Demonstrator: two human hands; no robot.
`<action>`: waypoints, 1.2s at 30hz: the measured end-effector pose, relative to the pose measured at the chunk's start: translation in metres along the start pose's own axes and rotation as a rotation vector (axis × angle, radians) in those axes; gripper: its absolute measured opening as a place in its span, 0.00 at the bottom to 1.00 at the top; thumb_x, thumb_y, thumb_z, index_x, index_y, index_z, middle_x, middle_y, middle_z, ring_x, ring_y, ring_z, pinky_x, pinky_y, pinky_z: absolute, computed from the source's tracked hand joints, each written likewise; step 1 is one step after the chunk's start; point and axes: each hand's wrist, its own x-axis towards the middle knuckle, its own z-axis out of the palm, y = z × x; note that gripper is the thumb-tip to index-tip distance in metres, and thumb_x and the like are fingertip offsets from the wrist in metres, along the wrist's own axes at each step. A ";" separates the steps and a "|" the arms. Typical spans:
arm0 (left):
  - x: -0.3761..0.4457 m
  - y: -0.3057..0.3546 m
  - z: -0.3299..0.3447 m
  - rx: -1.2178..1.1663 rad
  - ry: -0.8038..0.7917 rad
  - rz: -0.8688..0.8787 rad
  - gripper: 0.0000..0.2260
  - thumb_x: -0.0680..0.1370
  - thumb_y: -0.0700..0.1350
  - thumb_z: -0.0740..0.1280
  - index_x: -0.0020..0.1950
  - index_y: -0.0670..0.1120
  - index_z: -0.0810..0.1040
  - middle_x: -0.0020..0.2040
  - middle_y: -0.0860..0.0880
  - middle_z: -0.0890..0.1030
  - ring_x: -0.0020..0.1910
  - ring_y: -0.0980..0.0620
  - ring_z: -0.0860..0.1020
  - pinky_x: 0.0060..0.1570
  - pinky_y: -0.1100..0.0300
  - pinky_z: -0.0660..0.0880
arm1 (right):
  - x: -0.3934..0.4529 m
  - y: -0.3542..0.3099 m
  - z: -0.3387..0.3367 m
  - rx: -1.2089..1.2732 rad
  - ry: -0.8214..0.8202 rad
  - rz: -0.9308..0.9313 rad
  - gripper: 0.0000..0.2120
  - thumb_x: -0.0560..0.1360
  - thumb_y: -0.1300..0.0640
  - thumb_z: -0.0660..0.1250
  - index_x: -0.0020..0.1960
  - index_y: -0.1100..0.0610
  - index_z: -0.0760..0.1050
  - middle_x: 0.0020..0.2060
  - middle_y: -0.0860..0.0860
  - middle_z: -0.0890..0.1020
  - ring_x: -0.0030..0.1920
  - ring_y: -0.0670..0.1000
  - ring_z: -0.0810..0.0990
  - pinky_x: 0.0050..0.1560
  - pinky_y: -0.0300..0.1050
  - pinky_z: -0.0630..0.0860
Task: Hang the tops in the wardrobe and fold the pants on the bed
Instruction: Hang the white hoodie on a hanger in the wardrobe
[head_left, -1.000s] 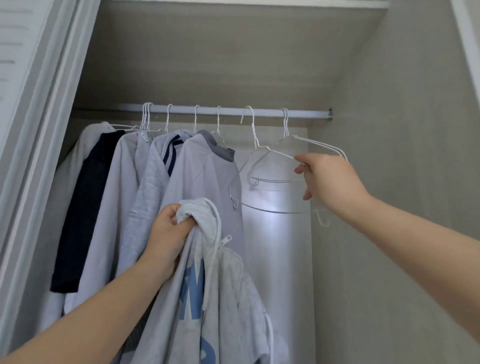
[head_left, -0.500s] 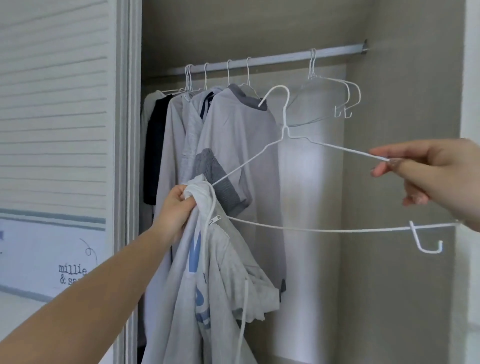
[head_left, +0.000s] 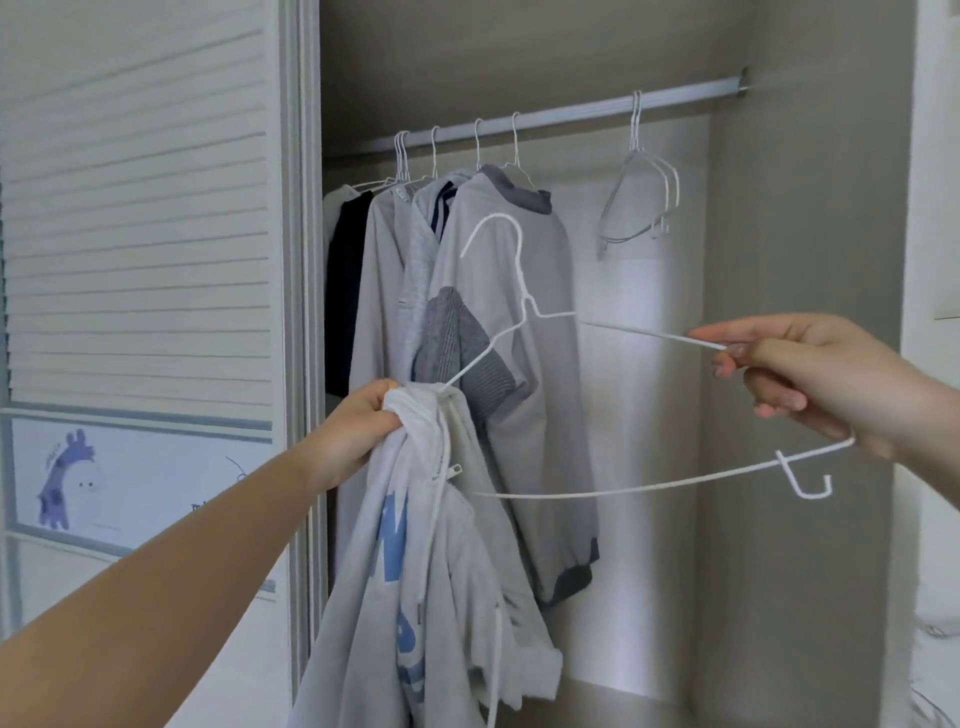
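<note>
My left hand (head_left: 358, 426) grips the bunched collar of a light grey hoodie (head_left: 415, 582) with blue letters and a white drawstring; it hangs down in front of the open wardrobe. My right hand (head_left: 826, 379) pinches the right shoulder of a white wire hanger (head_left: 524, 306), held off the rail. The hanger's left tip touches or enters the hoodie's collar by my left hand. Its hook points up in front of a hung grey top (head_left: 509, 364).
The wardrobe rail (head_left: 582, 111) carries several hung tops on the left and empty wire hangers (head_left: 641, 202) on the right. A slatted sliding door (head_left: 140, 208) stands at the left, and the wardrobe's side wall (head_left: 800, 260) at the right.
My right hand lifted the hanger off the rail and drew it down and right. Its left end has come to the hoodie's collar. The view has moved back and left.
</note>
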 end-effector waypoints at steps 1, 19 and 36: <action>0.000 0.004 0.002 0.003 -0.028 0.009 0.08 0.76 0.34 0.67 0.41 0.45 0.74 0.36 0.51 0.80 0.39 0.53 0.76 0.35 0.66 0.75 | 0.001 0.001 0.008 0.003 -0.012 0.005 0.15 0.79 0.66 0.56 0.51 0.54 0.80 0.23 0.44 0.77 0.15 0.41 0.62 0.24 0.30 0.72; 0.016 0.025 0.022 0.201 0.054 0.362 0.14 0.77 0.38 0.68 0.62 0.45 0.77 0.58 0.50 0.79 0.56 0.58 0.78 0.58 0.64 0.73 | -0.028 0.075 0.128 -0.691 -0.094 -0.591 0.12 0.76 0.48 0.64 0.59 0.44 0.75 0.50 0.39 0.79 0.51 0.40 0.78 0.55 0.39 0.74; -0.012 -0.015 -0.051 0.539 -0.077 0.393 0.30 0.78 0.38 0.65 0.69 0.69 0.63 0.63 0.68 0.74 0.58 0.74 0.71 0.57 0.74 0.67 | -0.008 0.117 0.099 -0.863 -0.466 -0.147 0.10 0.74 0.41 0.66 0.37 0.41 0.71 0.30 0.38 0.75 0.36 0.39 0.75 0.47 0.38 0.70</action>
